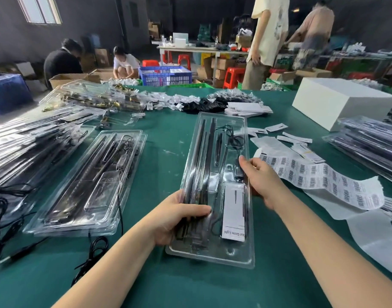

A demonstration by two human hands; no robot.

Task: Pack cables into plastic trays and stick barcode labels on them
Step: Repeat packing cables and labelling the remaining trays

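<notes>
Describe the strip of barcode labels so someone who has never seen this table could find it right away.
On the green table, look just right of the clear plastic tray that both hands hold, past the right hand. The strip of barcode labels lies flat there, running toward the right edge. Unlike the blank white backing paper around it, it carries rows of black barcodes.

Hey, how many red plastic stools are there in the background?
4 that I can make out: two under the far table, at and; one beside the standing person's legs; one far right, blurry. Boxes may hide others.
</notes>
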